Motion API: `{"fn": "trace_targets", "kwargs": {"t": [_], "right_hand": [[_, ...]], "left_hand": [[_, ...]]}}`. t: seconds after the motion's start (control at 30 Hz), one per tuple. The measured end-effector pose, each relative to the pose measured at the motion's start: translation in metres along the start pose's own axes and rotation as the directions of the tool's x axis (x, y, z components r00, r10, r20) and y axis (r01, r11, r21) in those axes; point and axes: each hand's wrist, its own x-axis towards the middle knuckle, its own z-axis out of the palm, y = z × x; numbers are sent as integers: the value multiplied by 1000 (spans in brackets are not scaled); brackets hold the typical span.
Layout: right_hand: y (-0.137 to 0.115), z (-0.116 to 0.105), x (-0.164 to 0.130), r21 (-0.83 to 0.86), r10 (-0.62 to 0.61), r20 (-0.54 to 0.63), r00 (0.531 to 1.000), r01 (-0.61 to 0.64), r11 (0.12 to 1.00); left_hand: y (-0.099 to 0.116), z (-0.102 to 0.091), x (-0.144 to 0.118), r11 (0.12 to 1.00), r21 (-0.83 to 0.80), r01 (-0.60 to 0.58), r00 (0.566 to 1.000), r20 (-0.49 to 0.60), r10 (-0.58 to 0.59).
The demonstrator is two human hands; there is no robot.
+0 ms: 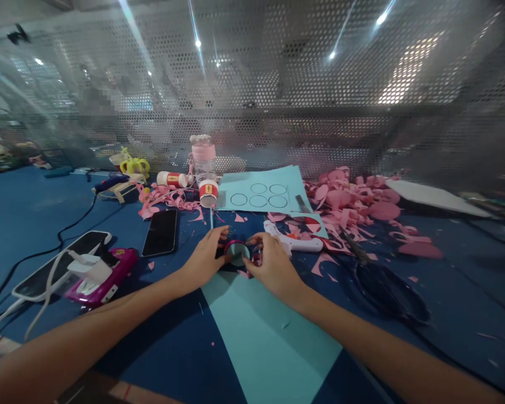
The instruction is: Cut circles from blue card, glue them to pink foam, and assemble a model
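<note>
Both of my hands meet at the middle of the blue table over a small round piece [237,252], light blue with a pink rim. My left hand [205,257] pinches its left edge with thumb and fingers. My right hand [270,264] grips its right edge. The piece sits at the far end of a light blue paper sheet [265,336] that runs toward me. Pink paper scraps lie around my fingers.
A light blue sheet with drawn circles [258,193], glue bottles [209,192], a pink-capped bottle [203,157] and a heap of pink cut-outs [362,202] lie beyond. Black scissors [382,286] and a white glue gun [294,241] sit right. A black phone [161,232], a second phone [59,269] with cables sit left.
</note>
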Motion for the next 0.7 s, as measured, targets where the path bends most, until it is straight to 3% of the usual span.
{"fn": "trace_targets", "kwargs": {"t": [0.23,0.4,0.57,0.7], "right_hand": [[0,0,-2,214,63,23,998,-66,975],[-6,-7,0,263,103,-45,994,-88,961],[-12,-12,2,411,140,221,965,-222,884],[-14,-11,1,429,121,226,967,-210,878]], "left_hand": [[7,-5,1,969,-228,95,993,89,-76],[10,-12,-1,887,-422,186,983,88,-164],[16,-13,-3,717,-634,288,956,144,-257],[19,-12,-6,669,-676,310,950,192,-245]]}}
